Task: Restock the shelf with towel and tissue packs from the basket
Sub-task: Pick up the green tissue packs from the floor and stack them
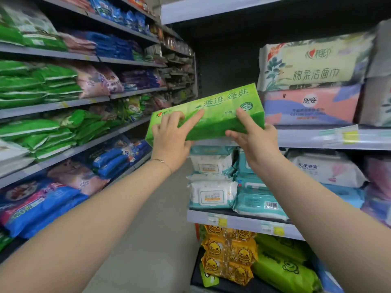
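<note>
Our left hand [171, 134] is clamped on the left end of the green film-wrapped rectangular tissue pack [213, 108], with fingers spread over its printed face and the thumb tucked under its lower edge. Our right hand [257, 142] pinches it further right, one digit pressed on the face and the others curled beneath.

The pack hangs in the air, tilted with its right end higher, just in front of the grey metal shelf edge [317, 137] on the right. We cannot tell whether it touches that edge (our right hand hides the spot).

We judge it light and springy, soft bundles under slick film. It will give under a squeeze and could slide through a loose hold. A wide hold near both ends with support underneath suits it, since pressing the middle would dent it.

Farther in, the shelf carries a cream floral soft pack [313, 64] stacked on a pink soft pack [311, 106], with a dark gap to their left where this one would seem to fit. White and teal wet-wipe packs [211, 193] lie on the shelf below. The basket is out of view.
</note>
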{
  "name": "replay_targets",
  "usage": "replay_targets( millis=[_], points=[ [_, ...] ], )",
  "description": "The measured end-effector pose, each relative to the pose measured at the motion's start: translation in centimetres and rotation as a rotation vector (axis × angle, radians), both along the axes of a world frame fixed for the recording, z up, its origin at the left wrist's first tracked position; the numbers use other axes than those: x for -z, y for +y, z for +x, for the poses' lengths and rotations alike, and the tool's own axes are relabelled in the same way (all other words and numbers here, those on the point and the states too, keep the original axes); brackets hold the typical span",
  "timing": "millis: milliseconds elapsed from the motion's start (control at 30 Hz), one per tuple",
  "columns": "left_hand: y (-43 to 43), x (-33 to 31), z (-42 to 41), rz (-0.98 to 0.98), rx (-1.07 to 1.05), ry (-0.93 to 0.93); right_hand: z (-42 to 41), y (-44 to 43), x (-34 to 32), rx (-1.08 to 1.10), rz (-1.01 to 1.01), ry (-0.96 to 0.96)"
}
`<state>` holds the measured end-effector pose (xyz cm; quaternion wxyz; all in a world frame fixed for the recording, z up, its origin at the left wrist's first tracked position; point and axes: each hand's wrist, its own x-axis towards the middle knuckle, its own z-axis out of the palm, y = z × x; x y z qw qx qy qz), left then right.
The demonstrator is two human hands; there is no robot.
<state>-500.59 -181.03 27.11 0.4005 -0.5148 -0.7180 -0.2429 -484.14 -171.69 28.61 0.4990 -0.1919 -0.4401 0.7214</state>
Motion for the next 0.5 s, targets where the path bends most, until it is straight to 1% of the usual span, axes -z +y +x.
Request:
replay_targets(
  millis=[67,133,233,300,367,400,433,500],
  points=[
    [0.9,-1.5,-0.3,-0.059,0.004,-0.063,0.0,1.1,-0.3,0.009,0.029,-0.107],
    [2.0,-2.5,-0.5,-0.103,0.011,-0.109,-0.1,2.4,-0.3,0.017,0.037,-0.164],
    [3.9,-3.1,-0.9,-0.147,0.015,-0.104,-0.2,3.8,0.3,0.056,-0.022,-0.162],
    [5.1,-3.4,-1.0,-0.168,-0.002,-0.099,-0.3,4.4,1.3,0.164,0.041,-0.239],
    [6.3,-3.4,-0.9,-0.188,-0.036,-0.09,-0.1,4.9,2.3,0.307,0.166,-0.353],
    [6.9,-3.4,-0.9,-0.198,-0.047,-0.089,0.1,5.0,2.6,0.371,0.261,-0.411],
    [7.4,-3.4,-0.9,-0.211,-0.05,-0.093,0.3,5.1,2.8,0.416,0.389,-0.468],
    [8.2,-3.5,-0.9,-0.252,-0.042,-0.122,0.6,5.5,3.2,0.534,0.77,-0.597]
  ],
)
